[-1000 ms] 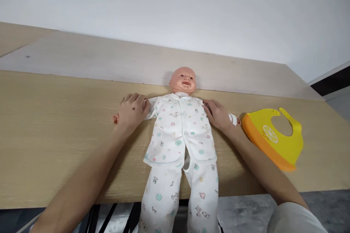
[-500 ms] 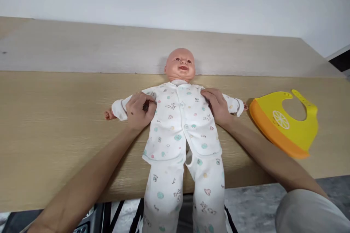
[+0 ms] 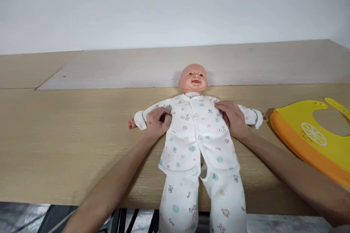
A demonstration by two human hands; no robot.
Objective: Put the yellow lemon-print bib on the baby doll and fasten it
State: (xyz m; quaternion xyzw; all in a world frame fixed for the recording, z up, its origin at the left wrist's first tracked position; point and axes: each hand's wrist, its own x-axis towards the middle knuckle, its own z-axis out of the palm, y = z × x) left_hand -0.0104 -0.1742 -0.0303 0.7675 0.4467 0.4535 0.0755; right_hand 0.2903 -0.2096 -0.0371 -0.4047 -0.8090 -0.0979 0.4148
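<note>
A baby doll (image 3: 193,78) in a white printed romper (image 3: 195,134) lies on its back on a light wooden table (image 3: 68,134), its legs hanging over the front edge. My left hand (image 3: 157,122) is curled round the doll's upper arm and sleeve, beside the chest. At the other shoulder my right hand (image 3: 232,118) wraps the cloth and arm, its fingers bent over the chest's edge.
A yellow and orange silicone bib (image 3: 314,136) lies on the table at the right, partly cut off by the frame. A white wall (image 3: 164,7) rises behind the table. Dark floor and black frame bars (image 3: 128,220) show below the front edge.
My left hand slid from the doll's wrist inward to the upper arm, and my right hand shifted onto the shoulder. The view has swung left, so the bib sits farther right.
</note>
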